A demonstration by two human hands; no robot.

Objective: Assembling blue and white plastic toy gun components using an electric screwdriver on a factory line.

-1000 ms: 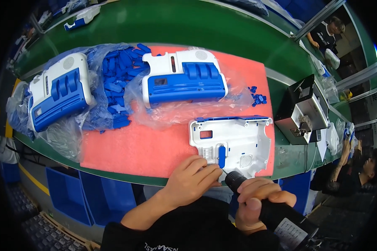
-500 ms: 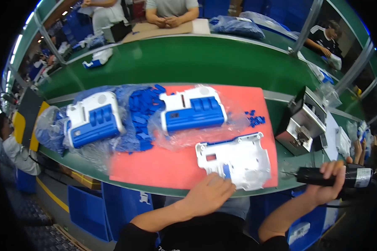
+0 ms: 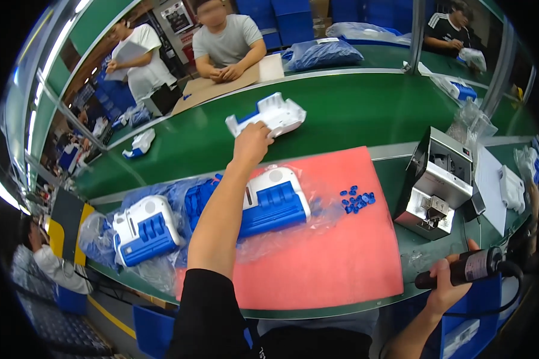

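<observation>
My left hand grips a white plastic housing shell with a blue edge, held out over the green conveyor belt. In my right hand is a black electric screwdriver, its cable curving down at the right. Two white-and-blue housings lie on crumpled clear plastic bags: one at the left, the other partly behind my left forearm. Between them is a heap of small blue parts, partly covered by that forearm. A pink foam mat spreads across the bench below.
Several tiny blue pieces lie on the mat's right side. A metal screw-feeder box stands to the right, by a white sheet and another white shell. A small white-and-blue part rests on the belt. People sit and stand beyond it.
My left hand has lifted the white shell from the mat and carried it forward over the belt. My right hand with the screwdriver has moved slightly lower. The view has shifted.
</observation>
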